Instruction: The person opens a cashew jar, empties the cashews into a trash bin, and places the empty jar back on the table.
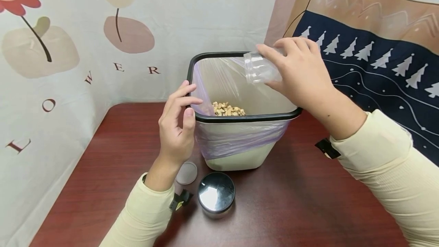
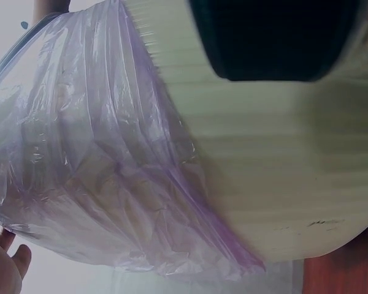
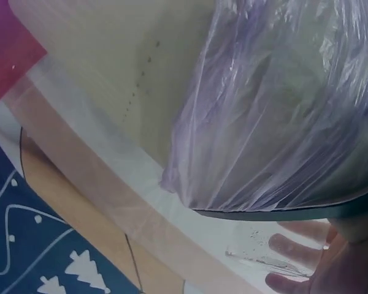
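We hold the jar tipped over the bin, right hand fingers wrapped round it; left hand steadies the rim, fingers loosely bent. Nuts lie inside. Emptying looks finished; next: right the jar.

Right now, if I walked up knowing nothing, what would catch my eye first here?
Probably the right hand tipping a clear jar, mouth down, over the bag-lined bin in the middle of the dark red table, with a heap of nuts at its bottom. The left hand rests on the bin's near rim, and a shiny lid lies in front.
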`<state>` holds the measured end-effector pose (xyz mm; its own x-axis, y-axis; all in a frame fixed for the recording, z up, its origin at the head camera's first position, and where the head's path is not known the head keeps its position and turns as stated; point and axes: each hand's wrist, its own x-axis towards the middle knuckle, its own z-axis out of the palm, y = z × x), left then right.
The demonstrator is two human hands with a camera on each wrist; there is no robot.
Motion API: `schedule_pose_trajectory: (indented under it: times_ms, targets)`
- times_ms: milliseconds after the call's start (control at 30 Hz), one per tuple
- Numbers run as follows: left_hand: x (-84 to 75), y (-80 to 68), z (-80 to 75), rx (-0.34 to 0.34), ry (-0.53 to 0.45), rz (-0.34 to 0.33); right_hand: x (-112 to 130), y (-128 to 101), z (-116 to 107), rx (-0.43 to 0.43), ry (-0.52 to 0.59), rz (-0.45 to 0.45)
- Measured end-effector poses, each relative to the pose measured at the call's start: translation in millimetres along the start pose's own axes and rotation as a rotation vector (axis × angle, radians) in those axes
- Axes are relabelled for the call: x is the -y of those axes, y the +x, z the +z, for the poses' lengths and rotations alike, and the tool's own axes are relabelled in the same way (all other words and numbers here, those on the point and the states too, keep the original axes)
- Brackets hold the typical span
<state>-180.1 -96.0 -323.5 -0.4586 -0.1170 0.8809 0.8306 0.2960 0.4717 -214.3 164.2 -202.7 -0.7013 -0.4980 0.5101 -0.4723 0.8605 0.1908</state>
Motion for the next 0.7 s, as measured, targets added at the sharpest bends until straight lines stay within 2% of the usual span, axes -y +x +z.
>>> schedule_pose_trajectory:
  times_ms: [100,367,700]
  targets:
    - [0.2,0.4,0.2,-0.001,-0.003,0.001,-2,-1,-1,-0.023,0.059,0.044]
    - [-0.2,2.0,1.6,0.000,-0.010,-0.002,-9,-7,-5,-0.131,0.172,0.092]
    - [0.6,2.8,3.3,0.000,-0.006,0.000,-18,-29,-13,-0.235,0.265,0.189]
